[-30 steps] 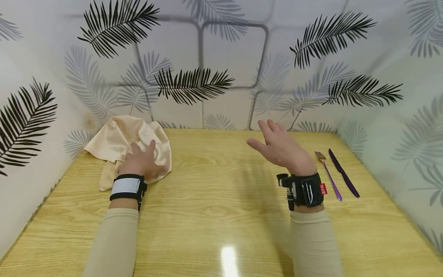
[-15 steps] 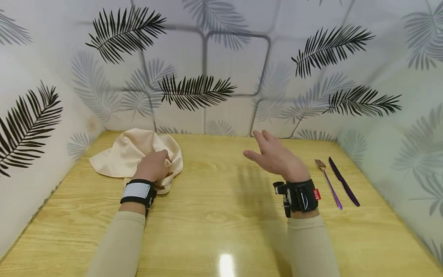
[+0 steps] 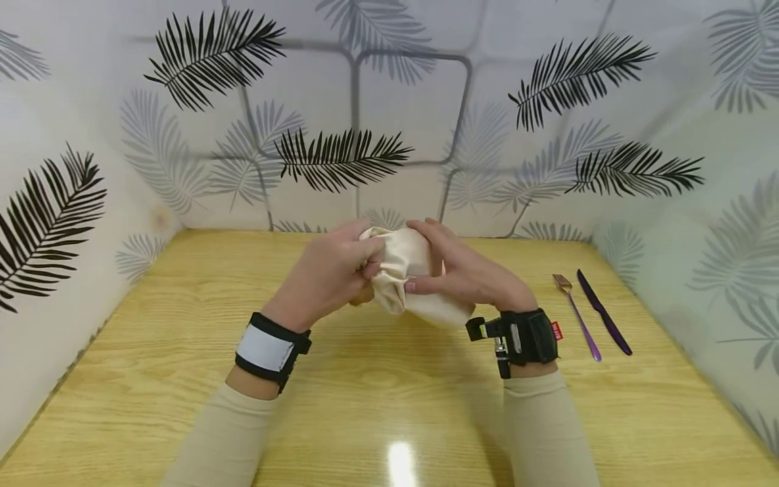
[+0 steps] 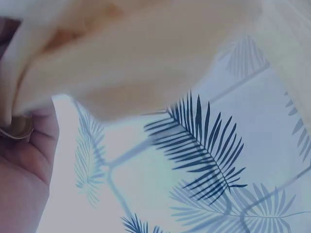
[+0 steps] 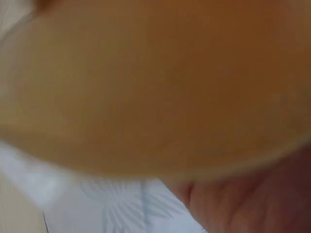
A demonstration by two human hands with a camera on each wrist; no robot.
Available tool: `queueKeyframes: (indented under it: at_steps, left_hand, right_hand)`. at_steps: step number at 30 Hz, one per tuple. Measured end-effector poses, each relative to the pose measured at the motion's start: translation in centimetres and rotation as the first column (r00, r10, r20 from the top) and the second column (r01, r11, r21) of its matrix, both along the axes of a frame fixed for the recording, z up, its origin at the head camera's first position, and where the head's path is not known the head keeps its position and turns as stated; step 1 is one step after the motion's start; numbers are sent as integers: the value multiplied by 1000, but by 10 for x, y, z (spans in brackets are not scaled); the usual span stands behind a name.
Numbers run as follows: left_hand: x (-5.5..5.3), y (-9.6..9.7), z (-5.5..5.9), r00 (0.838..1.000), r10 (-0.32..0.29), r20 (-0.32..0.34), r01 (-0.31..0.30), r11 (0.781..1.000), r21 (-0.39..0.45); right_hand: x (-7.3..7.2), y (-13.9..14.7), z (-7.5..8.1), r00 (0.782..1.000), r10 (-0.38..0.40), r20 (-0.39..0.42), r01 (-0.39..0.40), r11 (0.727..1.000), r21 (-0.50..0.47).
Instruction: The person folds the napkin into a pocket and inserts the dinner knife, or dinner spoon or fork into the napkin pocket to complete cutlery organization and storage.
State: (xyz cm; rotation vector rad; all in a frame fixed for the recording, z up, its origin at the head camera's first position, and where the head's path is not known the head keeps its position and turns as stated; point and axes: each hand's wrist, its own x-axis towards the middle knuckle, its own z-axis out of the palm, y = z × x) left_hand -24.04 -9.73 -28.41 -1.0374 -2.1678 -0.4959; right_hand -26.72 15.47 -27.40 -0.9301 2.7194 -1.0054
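A cream satin cloth (image 3: 398,253) is bunched up above the middle of the table, between both hands. My left hand (image 3: 328,270) grips its left side with curled fingers. On the other side, my right hand (image 3: 468,270) has its thumb on the near face of the cloth and its fingers over the far side, some of them hidden. In the left wrist view the cloth (image 4: 141,63) hangs from the curled left hand (image 4: 24,165). Blurred cloth (image 5: 146,92) fills most of the right wrist view, with part of the right palm (image 5: 252,204) below it.
A purple-handled fork (image 3: 578,318) and a dark purple knife (image 3: 604,311) lie side by side on the wooden table (image 3: 341,406), right of the right hand. A leaf-patterned sheet (image 3: 402,95) stands behind the table and along its sides.
My left hand has lifted the cloth off the left of the table and carried it rightward to the middle. The right hand, earlier held free with fingers extended, now holds the cloth too.
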Motion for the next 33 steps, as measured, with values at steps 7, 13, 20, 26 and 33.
queueKeyframes:
  at_steps: [7, 13, 20, 26, 33]
  left_hand:
    - [-3, 10, -11, 1000, 8, -5, -8, 1000, -22]
    - [-3, -1, -6, 974, 16, 228, -15, 1000, -5]
    - [-2, -20, 9, 972, 49, 230, -53, 999, 10]
    - [-2, -32, 17, 981, 83, 176, -92, 995, 43]
    - [1, -35, 18, 978, 108, 176, -119, 992, 52]
  right_hand:
    - [3, -8, 2, 975, 180, -134, -181, 983, 0]
    - [5, 1, 9, 963, 42, -265, -32, 999, 43]
    - [8, 12, 13, 886, -84, -457, 59, 996, -69]
    - [7, 17, 18, 731, -204, -652, 141, 979, -148]
    - [6, 20, 19, 665, -292, -687, 208, 956, -205]
